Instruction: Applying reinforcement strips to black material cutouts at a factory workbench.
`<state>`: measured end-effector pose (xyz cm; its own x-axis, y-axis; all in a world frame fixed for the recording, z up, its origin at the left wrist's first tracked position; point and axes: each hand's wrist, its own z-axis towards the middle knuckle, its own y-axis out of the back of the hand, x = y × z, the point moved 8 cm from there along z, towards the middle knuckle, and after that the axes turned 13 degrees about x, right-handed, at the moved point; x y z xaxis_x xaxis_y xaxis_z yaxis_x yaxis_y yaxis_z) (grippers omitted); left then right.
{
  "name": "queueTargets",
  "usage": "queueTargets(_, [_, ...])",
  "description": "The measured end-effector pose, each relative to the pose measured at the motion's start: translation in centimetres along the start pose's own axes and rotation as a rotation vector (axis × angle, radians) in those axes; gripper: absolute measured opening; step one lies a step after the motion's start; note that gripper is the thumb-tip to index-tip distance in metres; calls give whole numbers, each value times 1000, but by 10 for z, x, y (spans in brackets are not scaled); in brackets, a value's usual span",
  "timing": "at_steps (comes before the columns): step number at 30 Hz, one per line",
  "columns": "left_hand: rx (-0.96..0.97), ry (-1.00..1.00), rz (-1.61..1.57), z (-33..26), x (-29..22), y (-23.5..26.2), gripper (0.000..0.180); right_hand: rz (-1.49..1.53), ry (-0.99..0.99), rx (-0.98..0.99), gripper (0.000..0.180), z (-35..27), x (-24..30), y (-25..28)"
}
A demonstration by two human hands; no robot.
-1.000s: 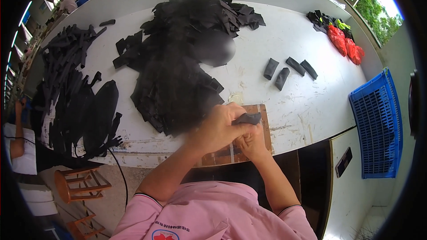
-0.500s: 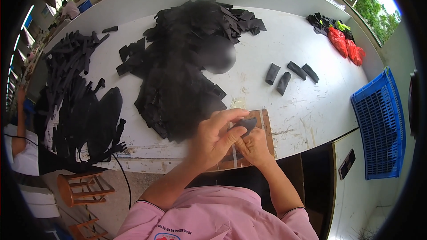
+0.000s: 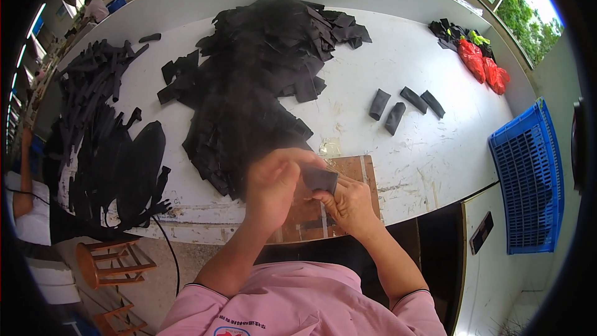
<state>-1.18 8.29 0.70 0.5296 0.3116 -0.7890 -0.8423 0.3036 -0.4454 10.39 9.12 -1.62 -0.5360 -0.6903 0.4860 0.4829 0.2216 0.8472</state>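
Black fabric piece point(image 3: 320, 180), small, flat — pinched

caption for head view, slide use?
Both hands fold a black fabric piece over a wooden board beside a black heap.

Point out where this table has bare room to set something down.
Bare white table lies right of the brown board, below the four rolled black pieces, and between those and the red bags. The big black pile and black strips crowd the centre and left.
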Motion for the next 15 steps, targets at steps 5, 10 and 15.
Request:
queueTargets(5, [142, 101, 339, 5, -17, -9, 15, 69, -13, 78, 25, 2, 8, 2])
queueTargets(10, [42, 45, 433, -5, -7, -13, 15, 149, -9, 53, 14, -3, 2, 12])
queueTargets(15, [-300, 98, 889, -55, 9, 42, 16, 724, -45, -391, 41, -18, 23, 95])
